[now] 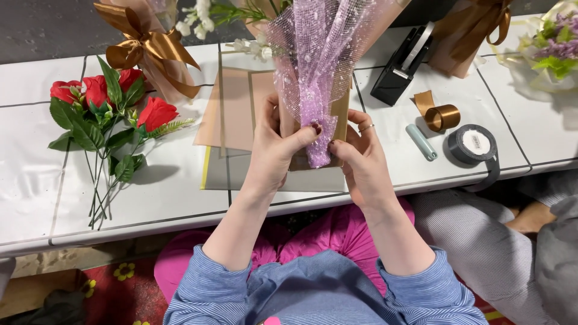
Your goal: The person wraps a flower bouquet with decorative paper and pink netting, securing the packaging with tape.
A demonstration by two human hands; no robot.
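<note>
Both hands clamped on the lower stem end of a bouquet (313,90), held upright over the near edge of the white surface (36,174). Left hand (274,147) gripping from the left side, thumb pressed across the lilac mesh (316,54) at front. Right hand (358,159) gripping from the right, thumb tip touching the mesh low down, ring on one finger. Thumbs close together, almost meeting over the mesh tail. Mesh wrapped around tan paper (340,114); bouquet top running out of frame, small white flowers (198,18) showing at upper left of it.

Under the bouquet, flat on the surface: stacked paper sheets (232,108), peach and beige, yellow edge at left. Left of those, red roses (102,108) with green leaves lying loose, stems toward the near edge. Behind the roses, a wrapped bunch with gold bow (147,48). Right of the hands: black tape dispenser (400,63), gold ribbon roll (442,117), pale blue tube (421,142), grey tape roll (474,144) with its tail hanging off the surface edge. Far right: another gold-bowed wrap (475,27) and a bouquet with purple and green blooms (554,45). Blue striped sleeves, pink trousers below. Second person's grey-striped leg (475,241) at lower right, well apart from the hands.
</note>
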